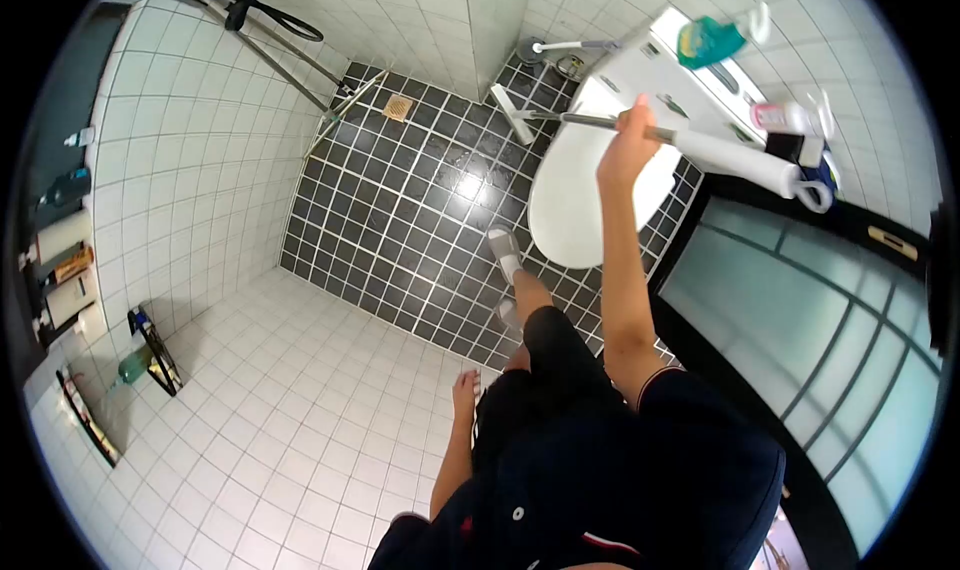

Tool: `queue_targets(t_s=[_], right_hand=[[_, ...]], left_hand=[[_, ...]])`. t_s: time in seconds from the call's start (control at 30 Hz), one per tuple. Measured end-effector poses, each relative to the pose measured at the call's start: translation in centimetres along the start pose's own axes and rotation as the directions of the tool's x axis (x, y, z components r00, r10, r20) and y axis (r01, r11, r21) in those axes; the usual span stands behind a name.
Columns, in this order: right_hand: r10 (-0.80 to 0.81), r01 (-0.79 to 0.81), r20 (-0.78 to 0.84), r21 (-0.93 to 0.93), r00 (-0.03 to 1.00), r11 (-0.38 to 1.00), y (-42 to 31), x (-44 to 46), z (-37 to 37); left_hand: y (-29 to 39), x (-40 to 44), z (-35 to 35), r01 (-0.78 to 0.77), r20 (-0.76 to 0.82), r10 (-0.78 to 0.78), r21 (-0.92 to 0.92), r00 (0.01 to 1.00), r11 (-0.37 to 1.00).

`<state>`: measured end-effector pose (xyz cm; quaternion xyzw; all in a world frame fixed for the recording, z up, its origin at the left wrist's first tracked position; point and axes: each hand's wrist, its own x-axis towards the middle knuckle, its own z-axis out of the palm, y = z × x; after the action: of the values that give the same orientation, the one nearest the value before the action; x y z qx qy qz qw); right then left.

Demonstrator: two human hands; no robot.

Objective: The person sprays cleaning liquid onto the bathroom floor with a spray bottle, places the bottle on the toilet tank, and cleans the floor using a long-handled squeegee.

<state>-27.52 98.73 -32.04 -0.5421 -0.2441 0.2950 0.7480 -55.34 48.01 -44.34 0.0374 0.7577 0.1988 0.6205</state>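
Observation:
A long-handled squeegee (590,122) lies across the upper right of the view, over the white toilet (570,195). My right hand (628,148) is closed round its metal pole, beside the thick white grip (735,160) with a loop at its end. The white squeegee head (512,115) is near the dark tiled floor (430,190), left of the toilet. My left hand (466,388) hangs low by my side with its fingers partly curled; whether it holds anything is too small to tell.
A green spray bottle (710,43) and a pink-and-white bottle (785,118) stand behind the toilet. A floor drain (397,107) lies near the far wall. To the right is a black-framed frosted door (780,280). Bottles fill the shelf (90,310) at left.

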Motion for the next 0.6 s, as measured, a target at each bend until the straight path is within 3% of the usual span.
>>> queue_targets(t_s=[0.07, 0.1, 0.13, 0.23, 0.3, 0.37, 0.47, 0.5, 0.57, 0.6], right_hand=[[0.005, -0.006, -0.004, -0.174, 1.000, 0.985, -2.1, -5.3, -2.0], [0.035, -0.038, -0.014, -0.386, 0.999, 0.922, -3.2, -8.0, -2.1], [0.129, -0.106, 0.025, -0.423, 0.991, 0.900, -5.9, -12.1, -3.7], [0.285, -0.182, 0.307, -0.324, 0.908, 0.929, -4.1, -22.1, -8.5], [0.230, -0.003, 0.505, -0.410, 0.832, 0.912, -3.7, -27.8, -11.4], [0.200, 0.138, 0.665, -0.419, 0.720, 0.897, -3.2, -33.0, -14.4], [0.402, 0.107, 0.788, -0.501, 0.466, 0.859, -2.0, -39.3, -19.7], [0.383, 0.113, 0.801, -0.480, 0.459, 0.870, -2.0, -40.9, -20.8], [0.387, 0.086, 0.806, -0.470, 0.447, 0.879, 0.4, -43.4, -24.3], [0.566, -0.090, 0.692, -0.595, 0.448, 0.799, 2.6, -43.9, -25.8]], left_hand=[[1.3, 1.0, 1.3, -0.087, 0.046, 0.091, -0.079, 0.995, 0.993], [2.2, 3.1, 2.5, -0.154, 0.168, 0.181, -0.164, 0.969, 0.974], [5.5, 0.1, 4.5, -0.134, 0.190, 0.173, -0.205, 0.966, 0.970], [13.5, -7.1, 8.1, -0.194, 0.412, 0.304, -0.287, 0.859, 0.938], [16.9, -11.9, 7.7, -0.071, 0.511, 0.325, -0.455, 0.796, 0.888], [18.0, -17.3, 5.6, -0.030, 0.488, 0.233, -0.389, 0.841, 0.921], [14.7, -18.3, 2.6, 0.308, 0.489, -0.122, -0.322, 0.864, 0.895], [12.9, -17.9, 2.0, 0.384, 0.444, -0.212, -0.346, 0.871, 0.856], [7.5, -14.9, -1.6, 0.608, 0.765, -0.168, -0.336, 0.622, 0.720], [8.1, -16.4, -2.0, 0.512, 0.651, -0.252, -0.244, 0.716, 0.823]])
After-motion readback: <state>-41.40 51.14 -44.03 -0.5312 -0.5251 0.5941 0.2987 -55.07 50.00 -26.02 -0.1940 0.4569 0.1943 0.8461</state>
